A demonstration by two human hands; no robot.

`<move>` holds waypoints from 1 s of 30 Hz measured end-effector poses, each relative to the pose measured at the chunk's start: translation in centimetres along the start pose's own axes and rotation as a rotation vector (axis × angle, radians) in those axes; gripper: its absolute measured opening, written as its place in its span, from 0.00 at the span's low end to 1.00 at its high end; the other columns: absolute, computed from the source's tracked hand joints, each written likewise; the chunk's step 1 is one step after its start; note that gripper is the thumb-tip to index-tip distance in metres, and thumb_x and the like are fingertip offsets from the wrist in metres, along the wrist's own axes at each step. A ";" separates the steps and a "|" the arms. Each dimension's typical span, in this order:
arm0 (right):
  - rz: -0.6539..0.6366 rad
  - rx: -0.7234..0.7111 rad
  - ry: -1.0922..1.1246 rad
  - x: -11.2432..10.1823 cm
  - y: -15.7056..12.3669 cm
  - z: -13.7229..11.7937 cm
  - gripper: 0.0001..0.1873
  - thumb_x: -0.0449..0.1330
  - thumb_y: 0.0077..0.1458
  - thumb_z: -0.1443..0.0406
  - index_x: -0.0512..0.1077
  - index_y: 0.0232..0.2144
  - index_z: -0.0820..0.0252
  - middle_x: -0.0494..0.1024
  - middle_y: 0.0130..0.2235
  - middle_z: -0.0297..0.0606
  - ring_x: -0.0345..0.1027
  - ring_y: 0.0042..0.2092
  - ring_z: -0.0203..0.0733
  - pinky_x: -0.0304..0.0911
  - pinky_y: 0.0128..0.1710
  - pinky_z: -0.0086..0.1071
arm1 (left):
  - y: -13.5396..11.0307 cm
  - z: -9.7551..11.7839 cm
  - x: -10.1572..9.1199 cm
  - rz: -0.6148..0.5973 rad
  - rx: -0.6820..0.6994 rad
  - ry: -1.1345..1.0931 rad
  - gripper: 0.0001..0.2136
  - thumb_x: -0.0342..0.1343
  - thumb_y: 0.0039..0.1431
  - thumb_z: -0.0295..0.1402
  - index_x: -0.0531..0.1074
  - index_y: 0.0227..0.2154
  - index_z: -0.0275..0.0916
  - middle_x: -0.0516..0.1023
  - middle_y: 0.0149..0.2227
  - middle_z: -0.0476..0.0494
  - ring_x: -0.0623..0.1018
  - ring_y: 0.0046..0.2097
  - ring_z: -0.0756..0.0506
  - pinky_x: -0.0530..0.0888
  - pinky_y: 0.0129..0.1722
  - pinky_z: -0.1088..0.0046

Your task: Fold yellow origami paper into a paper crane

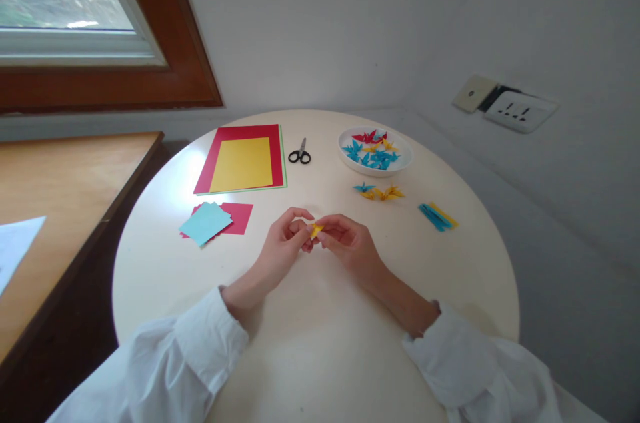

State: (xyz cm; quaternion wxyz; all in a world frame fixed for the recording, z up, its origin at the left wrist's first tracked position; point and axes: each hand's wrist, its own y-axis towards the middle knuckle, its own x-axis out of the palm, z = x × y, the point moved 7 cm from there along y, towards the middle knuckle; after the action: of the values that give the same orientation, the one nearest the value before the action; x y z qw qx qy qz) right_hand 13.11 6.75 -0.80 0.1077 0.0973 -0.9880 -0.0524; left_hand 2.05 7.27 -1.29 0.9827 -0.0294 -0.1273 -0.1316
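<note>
Both of my hands meet over the middle of the round cream table [320, 343]. My left hand [285, 239] and my right hand [347, 241] pinch a small folded yellow paper piece [316, 230] between their fingertips. Most of that paper is hidden by my fingers. Just beyond my right hand lie three small folded paper cranes [379, 193], one blue and two yellow. A white plate [400, 166] farther back holds several blue, red and yellow cranes.
Black scissors [300, 154] lie at the back centre. A stack of red and yellow sheets [243, 161] sits back left, with a light blue square [205, 223] on red paper in front. Blue and yellow strips [438, 216] lie right. A wooden desk [60, 209] stands left.
</note>
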 end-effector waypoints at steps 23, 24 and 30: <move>0.094 -0.054 -0.158 -0.9 0.1 -0.5 0.07 0.63 0.46 0.62 0.70 0.24 0.59 0.73 0.25 0.31 0.68 0.28 0.33 0.67 0.30 0.29 | -0.3 1.7 0.3 0.038 0.134 0.128 0.10 0.62 0.46 0.35 0.68 0.27 0.37 0.74 0.23 0.50 0.75 0.28 0.50 0.72 0.30 0.74; 0.097 -0.055 -0.161 -0.9 0.1 -0.6 0.07 0.62 0.46 0.62 0.70 0.24 0.59 0.73 0.24 0.30 0.68 0.28 0.33 0.67 0.30 0.29 | -0.4 1.7 0.3 0.043 0.146 0.138 0.10 0.63 0.46 0.35 0.68 0.27 0.37 0.74 0.23 0.50 0.76 0.28 0.50 0.72 0.29 0.74; 0.100 -0.078 -0.185 -0.9 0.1 -1.0 0.05 0.61 0.46 0.64 0.70 0.24 0.59 0.74 0.24 0.31 0.68 0.27 0.33 0.67 0.30 0.30 | -0.5 1.6 -0.1 0.098 0.159 0.229 0.07 0.62 0.47 0.34 0.71 0.26 0.36 0.77 0.24 0.47 0.76 0.28 0.49 0.71 0.27 0.75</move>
State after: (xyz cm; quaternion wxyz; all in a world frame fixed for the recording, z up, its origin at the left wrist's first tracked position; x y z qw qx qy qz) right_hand 14.13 6.97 0.01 0.0222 0.0382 -0.9946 -0.0939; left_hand 1.39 6.97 0.22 0.9952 0.0574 -0.0226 -0.0754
